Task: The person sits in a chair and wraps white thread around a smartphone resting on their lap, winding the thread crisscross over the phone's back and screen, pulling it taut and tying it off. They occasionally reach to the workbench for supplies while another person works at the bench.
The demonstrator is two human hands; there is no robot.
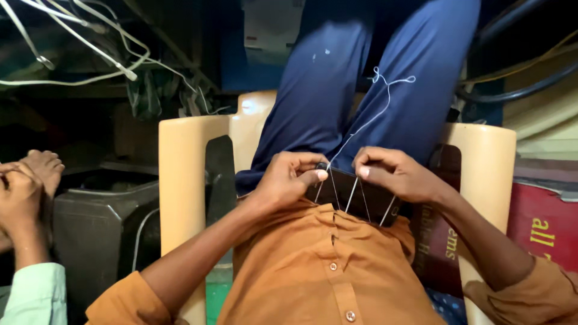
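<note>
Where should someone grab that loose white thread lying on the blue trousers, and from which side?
Probably best at the looped free end of the white thread, where it lies slack on the thigh of the blue trousers. Pinch from above; lower down it runs taut toward the left hand and right hand.

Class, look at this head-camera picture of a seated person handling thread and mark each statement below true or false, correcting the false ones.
1. Both hands meet at a dark flat piece wound with white thread. True: the left hand and right hand pinch at the dark piece in the lap.
2. The person wears a green shirt. False: the shirt is orange-brown.
3. A loose white thread lies over the blue trousers. True.
4. The person sits on a black metal stool. False: it is a pale yellow plastic chair.
5. Another person's hands show at the left edge. True.
</note>
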